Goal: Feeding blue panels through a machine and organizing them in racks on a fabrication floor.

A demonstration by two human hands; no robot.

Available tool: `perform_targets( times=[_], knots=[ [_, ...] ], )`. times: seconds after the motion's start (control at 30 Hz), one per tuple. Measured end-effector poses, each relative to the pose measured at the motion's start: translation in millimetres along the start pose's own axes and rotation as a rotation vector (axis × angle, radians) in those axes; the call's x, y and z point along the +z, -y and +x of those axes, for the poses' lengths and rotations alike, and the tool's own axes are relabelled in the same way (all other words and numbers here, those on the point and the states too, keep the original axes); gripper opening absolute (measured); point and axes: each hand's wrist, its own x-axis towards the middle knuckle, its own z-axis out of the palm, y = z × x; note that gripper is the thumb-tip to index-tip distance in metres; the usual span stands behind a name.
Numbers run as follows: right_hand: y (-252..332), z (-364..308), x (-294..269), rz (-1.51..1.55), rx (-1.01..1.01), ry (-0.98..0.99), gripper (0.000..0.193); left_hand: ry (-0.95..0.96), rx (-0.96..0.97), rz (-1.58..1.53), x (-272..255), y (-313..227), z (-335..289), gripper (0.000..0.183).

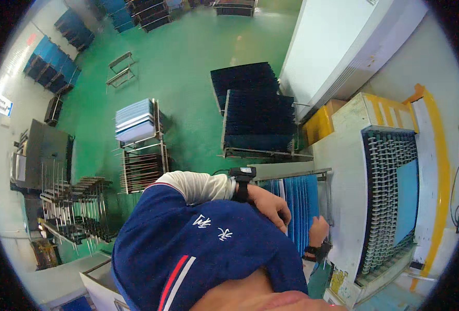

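Note:
A row of thin blue sheets (303, 201) stands close together in a metal-framed rack in front of me. At its left side is my left hand (272, 208), its fingers bent down by the sheets' edge. My right hand (318, 231) is at the right side of the same sheets, fingers curled in. Whatever either hand may grip is hidden behind its fingers. Each wrist wears a black band; a small black device (243, 173) sits on the left one. My navy and white sleeve (198, 187) crosses in from the lower left.
On my right stands a roller conveyor (382, 197) with a light blue panel (407, 199) on it. Racks of dark sheets (258, 116) stand ahead. A cart of pale sheets (135, 122) and metal racks (76, 207) are on the left. A yellow-taped box (317, 127) sits by the wall.

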Motion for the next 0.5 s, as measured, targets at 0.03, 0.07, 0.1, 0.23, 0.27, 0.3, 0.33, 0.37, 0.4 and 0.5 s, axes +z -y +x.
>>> perform_targets(
  times=[0.03, 0.07, 0.1, 0.23, 0.27, 0.3, 0.33, 0.37, 0.4, 0.5],
  knots=[
    [7, -4, -23, -0.03, 0.063, 0.023, 0.023, 0.007, -0.009, 0.015, -3, 2, 1, 0.037],
    [4, -9, -37, -0.027, 0.116, 0.018, 0.024, 0.027, -0.002, 0.019, -5, 3, 4, 0.037],
    [10, -15, -59, -0.034, 0.122, 0.013, 0.024, 0.066, 0.039, 0.032, -8, 4, 7, 0.037],
    [24, -36, -138, 0.085, 0.117, -0.188, 0.029, 0.134, 0.062, 0.06, -12, 2, 12, 0.037],
    [18, -41, -151, 0.189, 0.135, -0.269, 0.033, 0.141, 0.068, 0.064, -14, 0, 13, 0.037],
    [12, -47, -169, 0.181, 0.139, -0.275, 0.033, 0.166, 0.087, 0.087, -15, -1, 13, 0.037],
    [3, -55, -187, 0.194, 0.227, -0.304, 0.032, 0.191, 0.102, 0.111, -16, -2, 13, 0.037],
    [-12, -62, -196, 0.214, 0.309, -0.329, 0.031, 0.191, 0.101, 0.114, -13, -1, 14, 0.037],
    [-22, -67, -202, 0.214, 0.306, -0.332, 0.031, 0.183, 0.078, 0.092, -13, -3, 12, 0.037],
    [-47, -86, -205, 0.973, 0.519, -0.762, 0.032, 0.177, 0.06, 0.072, -14, -1, 12, 0.038]
  ],
)
